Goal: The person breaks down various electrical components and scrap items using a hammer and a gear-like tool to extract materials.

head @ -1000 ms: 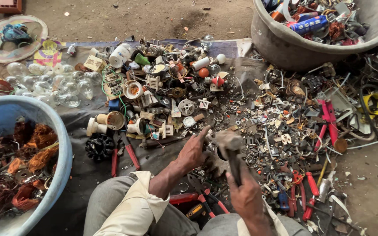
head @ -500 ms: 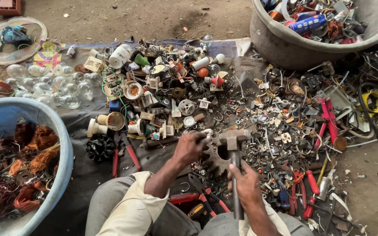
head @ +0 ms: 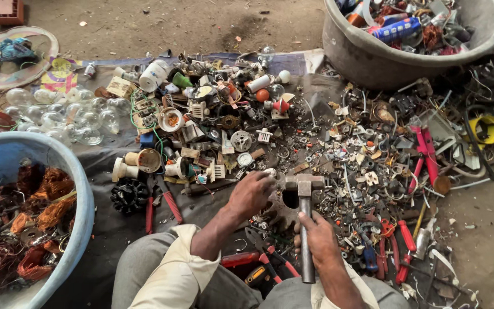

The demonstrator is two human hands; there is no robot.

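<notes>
My right hand (head: 317, 237) grips the metal handle of a hammer (head: 303, 194), whose steel head rests just above a rusty toothed metal disc (head: 284, 206) on the dark cloth. With its fingers closed, my left hand (head: 251, 191) holds a small white part at the hammer head's left side. Small scrap pieces, screws and plastic fittings lie all around both hands. Red-handled pliers (head: 166, 201) lie to the left of my left forearm.
A blue tub (head: 81, 194) with copper wire coils stands at the left. A grey tub (head: 367, 57) of mixed scrap stands at the upper right. Clear glass bulbs (head: 64, 117) lie at the upper left. Red-handled screwdrivers (head: 404, 252) lie at the right.
The hammer has come down from a raised position, and its head now sits by my left hand's fingers over the disc. My left hand has stayed at the disc.
</notes>
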